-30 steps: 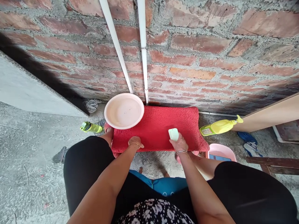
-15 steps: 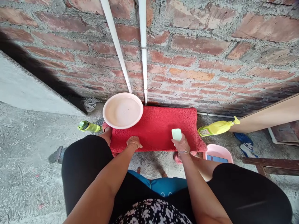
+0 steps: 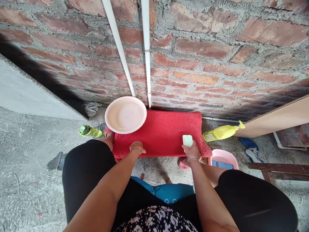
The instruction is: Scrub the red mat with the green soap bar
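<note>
A red, rough-textured cloth (image 3: 166,129) lies spread over a low, long support. My left hand (image 3: 137,147) presses down on the cloth near its front edge, thumb out to the side; its fingertips are hard to see. Toward the cloth's right end, my right hand (image 3: 193,150) grips a pale green, rounded block (image 3: 187,140) that looks like a scrubbing brush, with a small dark spot near its far end. The block's underside is hidden against the cloth. A pale pink basin (image 3: 113,127) sits at the cloth's back left corner.
Right of the cloth stands a yellow pump bottle (image 3: 220,132), with a pink tub (image 3: 229,155) holding a blue item nearby. A green bottle (image 3: 89,131) is on the left. White pipes (image 3: 146,58) run down the brick wall (image 3: 200,48) behind. A wooden frame (image 3: 277,167) stands at right.
My right hand has slid the pale green block a little to the right across the cloth. My left hand stays on the cloth, and the view has shifted slightly.
</note>
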`<action>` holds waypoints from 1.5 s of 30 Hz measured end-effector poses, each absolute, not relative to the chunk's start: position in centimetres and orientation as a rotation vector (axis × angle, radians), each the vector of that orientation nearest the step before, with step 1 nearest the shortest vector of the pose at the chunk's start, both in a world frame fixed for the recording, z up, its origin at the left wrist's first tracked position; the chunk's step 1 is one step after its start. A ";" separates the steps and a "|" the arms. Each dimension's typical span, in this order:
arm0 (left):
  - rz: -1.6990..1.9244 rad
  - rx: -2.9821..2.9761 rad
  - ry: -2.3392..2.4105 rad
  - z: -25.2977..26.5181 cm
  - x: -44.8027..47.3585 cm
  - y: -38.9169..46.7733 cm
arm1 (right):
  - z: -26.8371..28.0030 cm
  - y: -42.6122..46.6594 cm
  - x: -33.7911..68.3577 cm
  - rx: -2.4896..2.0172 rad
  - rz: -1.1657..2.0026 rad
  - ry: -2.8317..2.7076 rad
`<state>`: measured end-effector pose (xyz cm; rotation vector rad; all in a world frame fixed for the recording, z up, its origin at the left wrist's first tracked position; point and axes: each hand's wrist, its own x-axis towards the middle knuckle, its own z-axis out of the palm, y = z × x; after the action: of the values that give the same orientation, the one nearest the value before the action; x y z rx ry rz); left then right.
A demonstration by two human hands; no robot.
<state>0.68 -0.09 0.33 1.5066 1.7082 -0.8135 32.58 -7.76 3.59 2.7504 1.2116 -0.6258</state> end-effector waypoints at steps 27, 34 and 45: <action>-0.763 1.519 1.718 0.2 0.7 -0.5 | 4.3 -4.7 30.8 2.774 -0.740 1.211; -0.758 1.520 1.730 0.0 0.6 -0.4 | 4.7 -4.4 29.3 2.787 -0.725 1.290; -0.764 1.481 1.734 0.0 0.9 -0.1 | 5.7 -3.7 24.4 2.543 -0.627 1.613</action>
<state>0.88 -0.13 0.01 1.4808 1.7337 -0.7636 24.43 -3.68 5.67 2.5435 1.6128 -0.6272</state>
